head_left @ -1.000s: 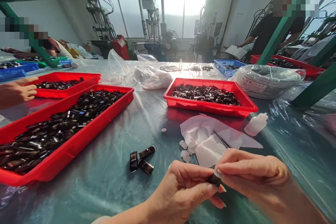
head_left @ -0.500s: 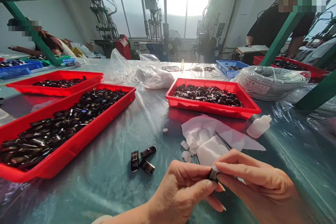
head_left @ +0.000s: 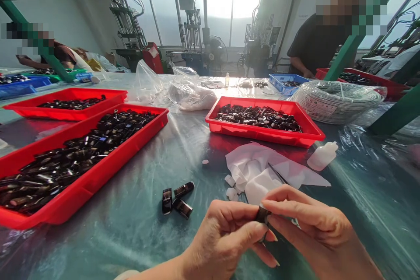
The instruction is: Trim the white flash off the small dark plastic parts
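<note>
My left hand (head_left: 226,238) pinches a small dark glossy piece (head_left: 262,215) between thumb and forefinger. From the right, my right hand (head_left: 311,223) grips the piece's upper end, where a pale edge shows; its fingertips meet those of the left. Three similar dark pieces (head_left: 182,208) lie close together on the table, left of my hands. Beyond my hands is a crumpled white cloth (head_left: 259,173) with dark tweezers (head_left: 277,173) on it, their lower end hidden behind my right hand. Small white bits (head_left: 232,193) sit at the cloth's left edge.
Red trays of dark pieces stand at the left (head_left: 98,179) and ahead (head_left: 262,134). A white bottle (head_left: 323,156) lies right of the cloth, near a wrapped cable coil (head_left: 337,105). A green post (head_left: 393,111) rises at the right. Two people are across the table.
My hands and the dark piece have shifted slightly left, and the piece is turned a little. The person at the back right has moved left and leans by the blue tray.
</note>
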`<action>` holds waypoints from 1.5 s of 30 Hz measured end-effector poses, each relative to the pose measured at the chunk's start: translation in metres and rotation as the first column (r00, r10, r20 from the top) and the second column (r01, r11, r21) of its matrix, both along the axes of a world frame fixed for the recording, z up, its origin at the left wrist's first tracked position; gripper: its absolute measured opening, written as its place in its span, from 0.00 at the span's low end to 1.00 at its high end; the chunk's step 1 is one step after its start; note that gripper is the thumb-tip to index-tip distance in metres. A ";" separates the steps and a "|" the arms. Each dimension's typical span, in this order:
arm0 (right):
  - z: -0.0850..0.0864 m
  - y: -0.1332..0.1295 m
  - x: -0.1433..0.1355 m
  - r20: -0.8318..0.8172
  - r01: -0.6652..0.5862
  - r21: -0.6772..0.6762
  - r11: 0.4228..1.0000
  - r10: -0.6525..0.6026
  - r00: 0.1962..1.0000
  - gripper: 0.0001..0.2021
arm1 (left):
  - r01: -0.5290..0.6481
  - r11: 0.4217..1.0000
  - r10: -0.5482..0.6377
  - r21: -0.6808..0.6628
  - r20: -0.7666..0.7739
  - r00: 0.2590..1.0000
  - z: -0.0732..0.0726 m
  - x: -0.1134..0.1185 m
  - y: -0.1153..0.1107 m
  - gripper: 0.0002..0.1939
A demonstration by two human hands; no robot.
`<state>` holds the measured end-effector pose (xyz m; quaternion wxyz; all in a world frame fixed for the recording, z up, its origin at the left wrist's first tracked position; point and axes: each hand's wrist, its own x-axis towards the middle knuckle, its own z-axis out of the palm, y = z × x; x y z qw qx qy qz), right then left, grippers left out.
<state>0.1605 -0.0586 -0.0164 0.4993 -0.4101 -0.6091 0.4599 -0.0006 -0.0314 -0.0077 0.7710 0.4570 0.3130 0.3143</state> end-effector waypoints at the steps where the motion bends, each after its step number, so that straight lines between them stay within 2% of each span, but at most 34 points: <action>1: 0.000 0.000 0.000 -0.013 -0.001 -0.001 1.000 0.001 1.000 0.14 | -0.004 1.000 0.004 0.004 0.007 1.000 0.000 0.000 0.000 0.09; 3: -0.001 -0.001 0.000 -0.053 0.025 -0.007 1.000 -0.025 0.998 0.14 | -0.017 1.000 0.017 0.018 0.019 1.000 -0.001 0.000 0.001 0.09; 6: -0.002 -0.001 -0.001 -0.090 0.125 -0.041 0.991 -0.128 0.988 0.12 | -0.055 0.997 0.055 0.057 0.007 0.998 -0.005 -0.001 0.000 0.08; 9: 0.000 -0.001 -0.001 -0.071 0.157 -0.160 0.975 -0.170 0.983 0.10 | -0.135 0.969 0.160 0.209 -0.104 0.982 -0.008 -0.003 -0.001 0.07; 11: 0.001 -0.001 0.000 -0.080 0.124 -0.260 0.958 -0.149 0.986 0.09 | -0.180 0.925 0.250 0.334 -0.179 0.951 -0.008 -0.004 -0.001 0.08; 13: 0.003 0.000 0.001 -0.118 0.064 -0.321 0.945 -0.107 0.987 0.09 | -0.197 0.900 0.297 0.389 -0.216 0.930 -0.006 -0.004 -0.001 0.08; 17: 0.003 0.001 0.000 -0.219 -0.089 -0.376 0.922 0.005 0.976 0.11 | -0.180 0.924 0.282 0.338 -0.281 0.917 -0.003 -0.002 0.000 0.06; 20: 0.003 0.003 -0.002 -0.284 -0.127 -0.406 0.905 0.007 0.959 0.11 | -0.171 0.936 0.267 0.306 -0.303 0.915 -0.002 -0.001 0.000 0.06; 28: 0.004 0.005 -0.006 -0.347 -0.153 -0.372 0.916 0.016 0.938 0.09 | -0.211 0.965 0.240 0.156 -0.203 0.949 0.001 0.002 -0.002 0.06; 33: -0.002 0.005 -0.003 -0.308 -0.122 -0.363 0.924 0.005 0.951 0.10 | -0.197 0.964 0.235 0.180 -0.228 0.945 -0.003 0.001 -0.001 0.07; 38: -0.008 0.004 -0.005 -0.224 0.027 -0.326 0.945 -0.105 0.969 0.15 | -0.174 0.960 0.229 0.219 -0.256 0.939 -0.007 0.000 0.000 0.09; 41: -0.009 0.003 -0.007 -0.162 0.108 -0.248 0.963 -0.151 0.975 0.11 | -0.175 0.955 0.241 0.239 -0.281 0.929 -0.008 0.001 0.000 0.09; 45: -0.012 0.004 -0.005 -0.037 0.072 -0.135 0.988 -0.078 0.996 0.10 | -0.155 0.956 0.226 0.248 -0.290 0.930 -0.010 0.000 -0.001 0.09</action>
